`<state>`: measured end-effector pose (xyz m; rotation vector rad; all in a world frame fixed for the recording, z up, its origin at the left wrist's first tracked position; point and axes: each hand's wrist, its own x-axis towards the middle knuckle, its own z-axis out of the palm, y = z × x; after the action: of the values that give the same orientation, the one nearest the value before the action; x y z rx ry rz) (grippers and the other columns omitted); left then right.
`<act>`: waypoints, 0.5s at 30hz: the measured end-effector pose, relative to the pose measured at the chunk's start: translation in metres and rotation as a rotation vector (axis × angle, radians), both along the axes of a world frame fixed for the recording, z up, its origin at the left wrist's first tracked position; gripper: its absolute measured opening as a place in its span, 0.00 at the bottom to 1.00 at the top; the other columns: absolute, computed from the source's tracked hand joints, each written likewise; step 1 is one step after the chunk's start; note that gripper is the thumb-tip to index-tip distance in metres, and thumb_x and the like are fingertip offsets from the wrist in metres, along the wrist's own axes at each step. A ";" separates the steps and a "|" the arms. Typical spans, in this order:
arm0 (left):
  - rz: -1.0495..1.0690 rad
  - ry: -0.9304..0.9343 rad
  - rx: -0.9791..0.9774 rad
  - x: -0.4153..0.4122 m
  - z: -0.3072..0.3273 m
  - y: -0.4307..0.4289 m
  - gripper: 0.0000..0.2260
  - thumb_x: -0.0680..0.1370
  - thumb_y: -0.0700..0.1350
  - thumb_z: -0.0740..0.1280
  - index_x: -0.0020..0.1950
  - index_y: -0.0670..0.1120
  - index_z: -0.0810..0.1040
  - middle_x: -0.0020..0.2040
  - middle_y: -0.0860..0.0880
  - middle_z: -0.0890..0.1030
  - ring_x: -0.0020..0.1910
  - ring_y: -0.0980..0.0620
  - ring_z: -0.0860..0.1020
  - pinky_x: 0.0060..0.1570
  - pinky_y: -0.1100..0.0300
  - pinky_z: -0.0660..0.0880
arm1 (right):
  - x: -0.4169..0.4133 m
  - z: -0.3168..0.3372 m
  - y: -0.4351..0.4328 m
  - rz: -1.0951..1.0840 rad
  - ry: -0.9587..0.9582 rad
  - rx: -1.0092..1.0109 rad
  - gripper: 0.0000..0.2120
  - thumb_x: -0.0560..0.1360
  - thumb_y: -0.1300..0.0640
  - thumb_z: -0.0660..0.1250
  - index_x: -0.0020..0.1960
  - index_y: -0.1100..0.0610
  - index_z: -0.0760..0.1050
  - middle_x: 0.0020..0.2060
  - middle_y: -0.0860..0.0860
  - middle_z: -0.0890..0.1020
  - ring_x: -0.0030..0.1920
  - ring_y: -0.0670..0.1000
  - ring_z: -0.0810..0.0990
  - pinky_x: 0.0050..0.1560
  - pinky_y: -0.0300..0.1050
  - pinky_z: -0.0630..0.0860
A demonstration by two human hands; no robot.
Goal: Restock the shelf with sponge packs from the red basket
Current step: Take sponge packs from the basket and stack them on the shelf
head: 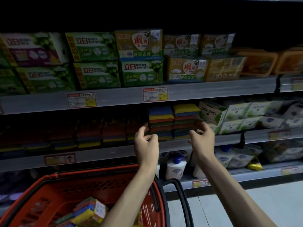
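Two stacks of multicoloured sponge packs [173, 122] stand on the middle shelf [114, 153], with darker rows of the same packs to their left. My left hand [146, 141] hovers at the left side of the stacks, fingers loosely curled and holding nothing. At the right side is my right hand [203, 138], also loosely curled and empty, its fingertips close to the packs. The red basket [98, 172] sits at the bottom left under my left forearm. It has sponge packs [88, 212] in it.
Boxed soap fills the upper shelf [213, 90]. White Soling boxes [232, 115] sit right of the sponges. Blue-capped bottles [176, 166] stand on the lower shelf. The basket's black handle [182, 194] hangs at its right side, over pale floor [246, 207].
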<state>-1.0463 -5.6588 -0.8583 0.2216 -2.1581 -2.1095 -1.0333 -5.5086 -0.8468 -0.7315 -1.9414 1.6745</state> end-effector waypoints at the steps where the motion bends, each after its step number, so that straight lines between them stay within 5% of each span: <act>1: -0.005 -0.002 -0.006 -0.001 0.000 0.001 0.25 0.81 0.39 0.64 0.78 0.50 0.68 0.55 0.41 0.82 0.42 0.55 0.78 0.33 0.75 0.70 | -0.001 0.000 0.000 0.012 -0.009 0.010 0.21 0.79 0.67 0.64 0.70 0.58 0.72 0.48 0.49 0.80 0.47 0.52 0.80 0.58 0.62 0.81; 5: -0.012 -0.014 -0.009 -0.002 0.000 0.006 0.25 0.80 0.40 0.64 0.77 0.50 0.68 0.52 0.42 0.80 0.42 0.52 0.78 0.39 0.63 0.71 | -0.008 -0.005 -0.003 -0.008 -0.015 0.037 0.24 0.75 0.64 0.64 0.72 0.58 0.71 0.60 0.55 0.78 0.54 0.57 0.81 0.59 0.62 0.80; 9: -0.009 -0.028 -0.003 -0.005 -0.002 0.008 0.25 0.80 0.41 0.64 0.78 0.50 0.68 0.53 0.40 0.79 0.44 0.50 0.78 0.39 0.62 0.71 | -0.009 -0.009 -0.002 -0.036 0.002 0.026 0.17 0.74 0.65 0.63 0.61 0.54 0.75 0.56 0.56 0.80 0.51 0.56 0.82 0.56 0.63 0.81; 15: -0.013 -0.025 -0.005 -0.008 -0.004 0.009 0.26 0.80 0.41 0.64 0.78 0.50 0.67 0.48 0.46 0.71 0.39 0.51 0.72 0.40 0.58 0.70 | -0.010 -0.011 0.002 -0.047 0.011 0.022 0.15 0.76 0.66 0.64 0.59 0.51 0.73 0.58 0.56 0.79 0.52 0.56 0.81 0.58 0.62 0.80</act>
<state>-1.0543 -5.6498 -0.8620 0.2357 -2.1840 -2.1199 -1.0437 -5.5068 -0.8575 -0.7532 -1.9170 1.6237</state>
